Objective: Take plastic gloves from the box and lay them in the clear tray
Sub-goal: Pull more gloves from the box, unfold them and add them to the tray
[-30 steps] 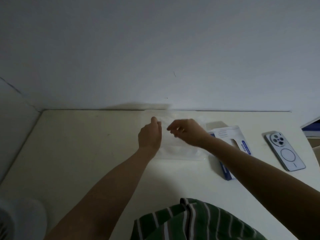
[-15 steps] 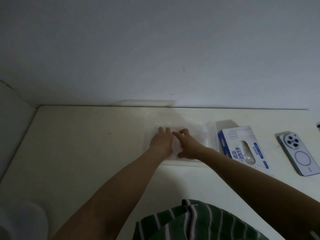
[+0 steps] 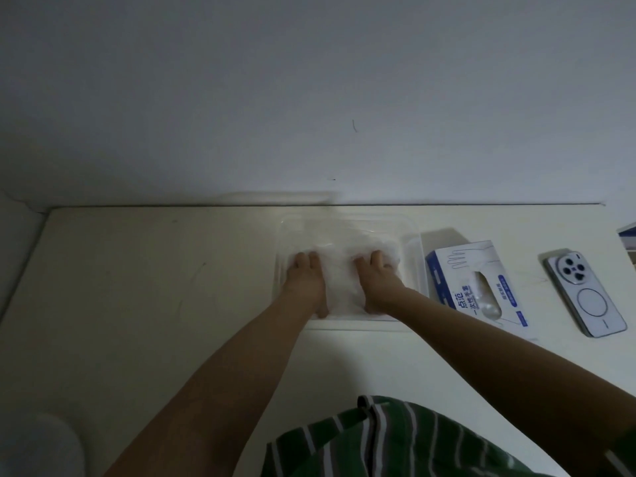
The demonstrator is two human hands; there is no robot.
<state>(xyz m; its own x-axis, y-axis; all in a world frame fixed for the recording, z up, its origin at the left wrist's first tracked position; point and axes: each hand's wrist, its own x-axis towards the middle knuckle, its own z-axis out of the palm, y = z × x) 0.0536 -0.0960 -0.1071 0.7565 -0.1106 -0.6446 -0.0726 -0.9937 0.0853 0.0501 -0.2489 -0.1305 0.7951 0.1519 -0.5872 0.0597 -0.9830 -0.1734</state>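
From the head camera, both hands are down inside the clear tray (image 3: 417,270). The left hand (image 3: 304,284) and right hand (image 3: 378,285) lie flat with fingers stretched out, pressing the plastic gloves (image 3: 344,280) and gripping nothing. The crumpled heap spreads across the tray from side to side; which way its fingers point I cannot tell. The box (image 3: 478,287) lies just right of the tray, nearer the right hand.
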